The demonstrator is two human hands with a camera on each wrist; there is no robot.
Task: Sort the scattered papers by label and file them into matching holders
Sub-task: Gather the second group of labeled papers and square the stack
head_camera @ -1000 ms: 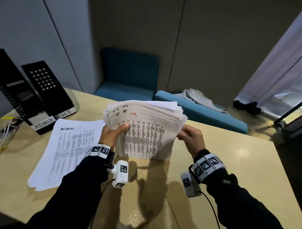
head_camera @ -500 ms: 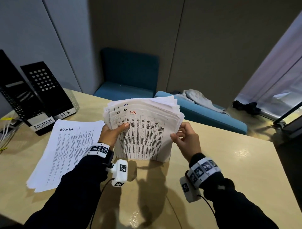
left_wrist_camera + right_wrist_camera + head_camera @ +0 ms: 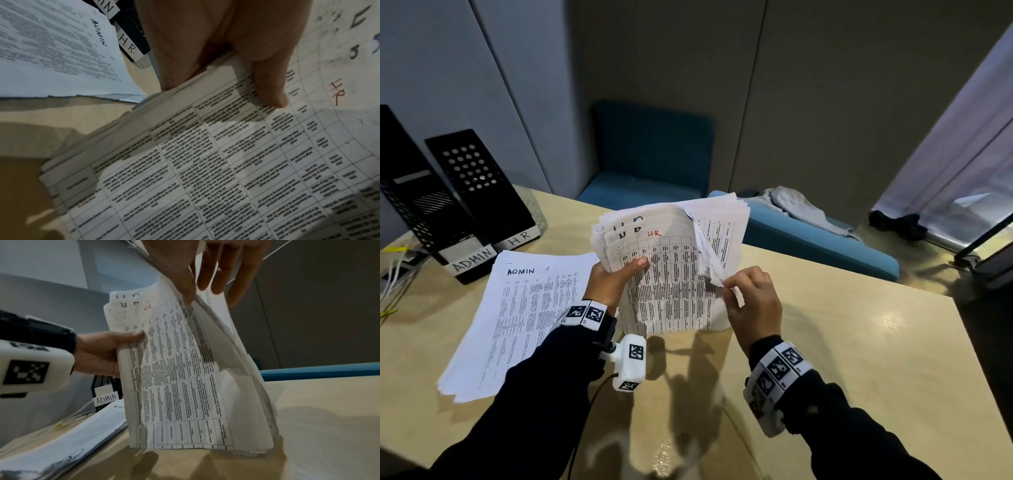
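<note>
A thick stack of HR-labelled sheets [image 3: 671, 274] [image 3: 180, 386] [image 3: 226, 162] stands upright on its bottom edge on the table. My left hand [image 3: 616, 277] [image 3: 236, 48] [image 3: 107, 350] grips its left edge, thumb across the front sheet. My right hand [image 3: 746, 294] [image 3: 205, 272] pinches the right edge of the front sheets and curls them away from the rest. A flat pile headed ADMIN [image 3: 524, 315] lies to the left. Two black holders stand at the back left, one labelled ADMIN [image 3: 431, 212], the other HR [image 3: 493, 195].
The beige table [image 3: 842, 342] has bare surface to the right and front. Cables [image 3: 393, 274] lie at its far left edge. Beyond the table are a blue chair [image 3: 654, 161] and a blue bench [image 3: 818, 240] with grey cloth [image 3: 798, 205].
My right hand has moved left from the stack's right edge and now peels the front sheets' right edge forward. The stack stays upright in my left hand.
</note>
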